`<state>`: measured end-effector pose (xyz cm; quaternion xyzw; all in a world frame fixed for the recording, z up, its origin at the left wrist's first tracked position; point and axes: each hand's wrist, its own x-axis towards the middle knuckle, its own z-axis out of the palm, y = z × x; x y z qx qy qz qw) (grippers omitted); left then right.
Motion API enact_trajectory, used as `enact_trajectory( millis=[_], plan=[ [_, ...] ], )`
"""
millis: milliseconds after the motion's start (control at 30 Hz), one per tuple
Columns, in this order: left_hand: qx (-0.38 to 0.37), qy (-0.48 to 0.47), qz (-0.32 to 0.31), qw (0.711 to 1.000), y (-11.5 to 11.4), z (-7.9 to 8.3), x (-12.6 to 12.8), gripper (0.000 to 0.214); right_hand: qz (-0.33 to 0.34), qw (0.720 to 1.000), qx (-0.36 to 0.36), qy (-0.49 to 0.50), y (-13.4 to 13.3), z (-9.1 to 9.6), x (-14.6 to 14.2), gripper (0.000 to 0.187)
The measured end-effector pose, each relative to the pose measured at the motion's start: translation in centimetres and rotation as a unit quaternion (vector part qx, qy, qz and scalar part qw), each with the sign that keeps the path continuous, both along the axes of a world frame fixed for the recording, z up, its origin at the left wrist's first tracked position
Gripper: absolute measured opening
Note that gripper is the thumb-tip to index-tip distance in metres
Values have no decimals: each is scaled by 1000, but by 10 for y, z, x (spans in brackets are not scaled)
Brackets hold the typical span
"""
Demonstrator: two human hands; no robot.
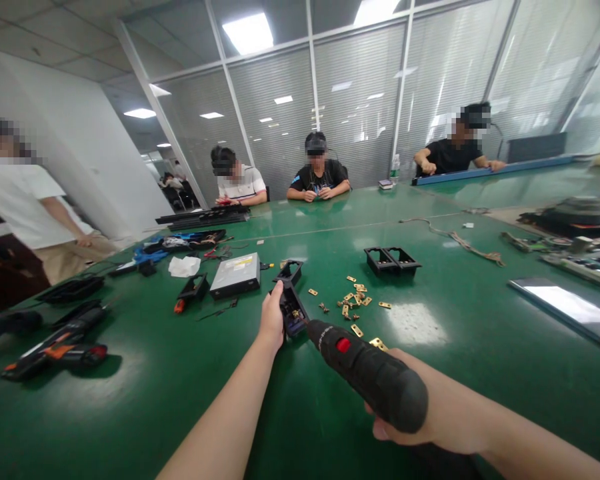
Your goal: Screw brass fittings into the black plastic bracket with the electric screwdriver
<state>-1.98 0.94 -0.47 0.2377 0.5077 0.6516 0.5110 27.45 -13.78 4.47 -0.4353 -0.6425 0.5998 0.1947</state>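
Observation:
My left hand [272, 319] grips a black plastic bracket [290, 297] that stands on the green table [180, 400], fingers closed round its left side. My right hand [420, 420] is wrapped round a black electric screwdriver [370, 373] with a red button. Its tip points into the lower part of the bracket. Several small brass plates [356, 299] lie scattered just right of the bracket.
A silver optical drive [236, 273], white cloth [184, 266], second black bracket [391, 260], black-and-orange power tool [55, 347], cable [460, 240] and circuit boards [580, 260] lie on the table. Three people sit at the far side; another stands at the left.

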Motion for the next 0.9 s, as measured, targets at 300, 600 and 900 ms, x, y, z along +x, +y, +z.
enact_trajectory(
  millis=[300, 600, 900],
  plan=[
    [1, 8, -11, 1000, 1, -6, -5, 45, -42, 999, -11, 20, 0, -33, 7, 73],
    [-5, 7, -9, 1000, -1, -2, -2, 45, -24, 1000, -16, -10, -2, -11, 9, 82],
    [-13, -6, -5, 1000, -3, 2, -1, 42, -24, 1000, 2, -17, 1, -8, 6, 70]
  ],
)
